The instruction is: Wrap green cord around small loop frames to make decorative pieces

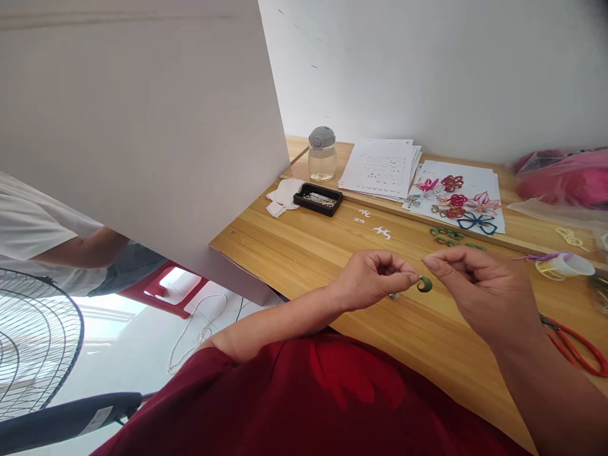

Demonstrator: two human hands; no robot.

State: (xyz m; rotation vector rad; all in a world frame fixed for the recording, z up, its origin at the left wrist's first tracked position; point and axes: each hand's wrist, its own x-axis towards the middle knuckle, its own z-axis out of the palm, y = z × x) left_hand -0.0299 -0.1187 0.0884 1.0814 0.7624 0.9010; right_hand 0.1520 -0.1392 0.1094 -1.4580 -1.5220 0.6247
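Observation:
My left hand (375,277) is curled over the wooden table (304,247), its fingertips pinching a small green curled piece (424,284). My right hand (475,285) is closed just to the right of it, thumb and forefinger pressed together and nearly touching the same green piece. Several finished green curls (446,235) lie on the table just beyond my hands.
Behind them lie white sheets with coloured wire flowers (456,199), a stack of cut-out paper (382,166), a black tray (318,199), a grey-lidded jar (322,154), a white cup (565,265), red-handled scissors (577,348) and a pink bag (565,177). A white partition (142,126), a fan (33,342) and another person (52,234) are on the left.

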